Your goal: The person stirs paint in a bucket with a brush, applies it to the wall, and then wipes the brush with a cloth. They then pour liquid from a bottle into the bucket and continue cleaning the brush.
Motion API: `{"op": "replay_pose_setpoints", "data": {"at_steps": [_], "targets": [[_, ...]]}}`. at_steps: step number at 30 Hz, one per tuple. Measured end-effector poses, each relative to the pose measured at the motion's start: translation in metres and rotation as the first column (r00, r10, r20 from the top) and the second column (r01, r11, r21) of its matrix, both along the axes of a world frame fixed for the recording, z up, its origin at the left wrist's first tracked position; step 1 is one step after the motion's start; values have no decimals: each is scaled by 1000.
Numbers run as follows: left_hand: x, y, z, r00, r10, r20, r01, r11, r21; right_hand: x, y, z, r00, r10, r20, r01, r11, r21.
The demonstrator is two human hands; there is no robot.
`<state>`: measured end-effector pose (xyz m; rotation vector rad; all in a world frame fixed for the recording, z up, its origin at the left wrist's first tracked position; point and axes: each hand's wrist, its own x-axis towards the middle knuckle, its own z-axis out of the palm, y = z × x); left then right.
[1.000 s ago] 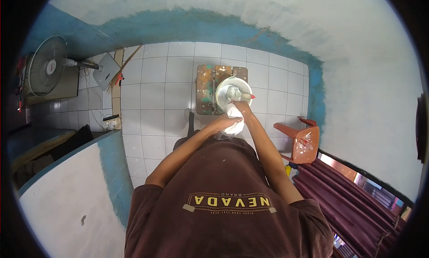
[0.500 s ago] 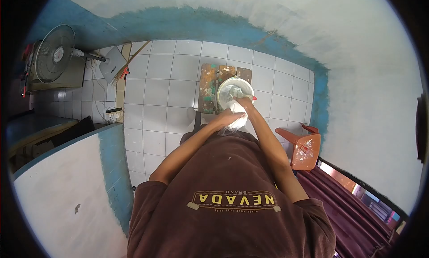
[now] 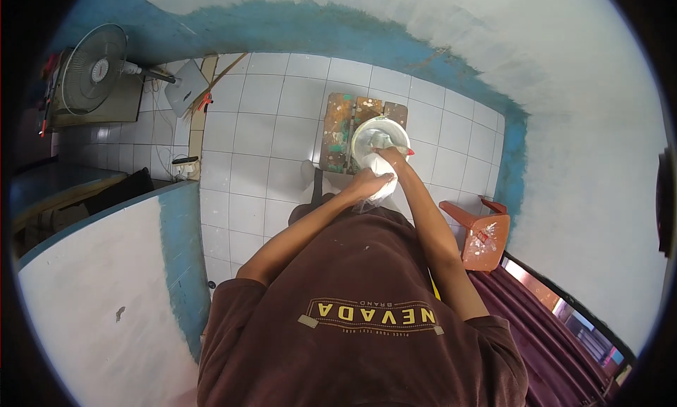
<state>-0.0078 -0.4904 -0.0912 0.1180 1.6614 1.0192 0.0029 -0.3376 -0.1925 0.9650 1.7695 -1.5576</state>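
A clear plastic bag of white material (image 3: 381, 187) is between my hands, close to my body. My left hand (image 3: 365, 184) is closed on the bag's left side. At its upper end my right hand (image 3: 389, 157) is closed on it, fingers over the near rim of a white bucket (image 3: 358, 136). Those fingers are partly hidden by the hand itself. Inside the bucket, something pale and translucent shows. The bucket stands on a wooden stool (image 3: 335, 136) marked with paint. A small red piece (image 3: 410, 152) sticks out by the bucket's right rim.
To the right an orange plastic chair (image 3: 485, 241) with white splashes lies tipped over. A standing fan (image 3: 99, 70) is at the far left. A low white-and-blue wall (image 3: 113, 266) runs along the left, and a dark red curtain (image 3: 543, 329) hangs lower right.
The whole view has shifted slightly, so the stool and bucket appear a little farther right. Both hands keep hold of the bag, with the right hand still at the bucket's rim.
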Motion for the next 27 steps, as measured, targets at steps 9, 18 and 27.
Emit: {"op": "replay_pose_setpoints", "data": {"at_steps": [9, 18, 27], "targets": [[-11, -2, 25, 992, -84, -94, 77, 994, -80, -9, 2, -17, 990, -141, 4, 141, 981, -135], [-21, 3, 30, 994, -82, -75, 75, 992, -97, -11, 8, 31, 995, 21, -97, -29, 996, -84], [-20, 6, 24, 993, -87, -82, 79, 992, -101, -11, 9, 36, 985, -157, 73, 171, 948, -270]]}}
